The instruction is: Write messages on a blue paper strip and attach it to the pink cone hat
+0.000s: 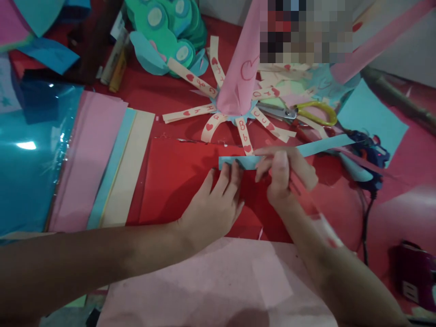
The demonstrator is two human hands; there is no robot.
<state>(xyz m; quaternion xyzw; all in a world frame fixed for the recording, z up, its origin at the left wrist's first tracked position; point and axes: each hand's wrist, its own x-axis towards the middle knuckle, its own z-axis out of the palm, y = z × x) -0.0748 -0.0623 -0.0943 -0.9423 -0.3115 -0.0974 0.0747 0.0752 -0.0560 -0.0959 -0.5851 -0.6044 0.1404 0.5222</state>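
Observation:
A narrow light-blue paper strip (226, 163) lies on a red sheet (166, 181), its long tail (327, 144) running off to the right. My left hand (216, 206) is laid over it, fingers stretched, fingertips on the strip's lower edge near its left end. Between the bent fingers of my right hand (286, 175) is a slim red pen (308, 197), its back end slanting down over my wrist; the tip is hidden. Just beyond stands a pink paper cone (238, 77) ringed by cream strips (243, 136) with red letters and hearts.
Scissors (316, 113) with a yellow handle lie right of the cone. A dark blue glue gun (369, 156) trails a black cord. Pink strips (88, 159), cream strips (132, 163) and shiny blue film (27, 181) are at left. Green paper cut-outs (166, 27) and markers (116, 63) lie behind.

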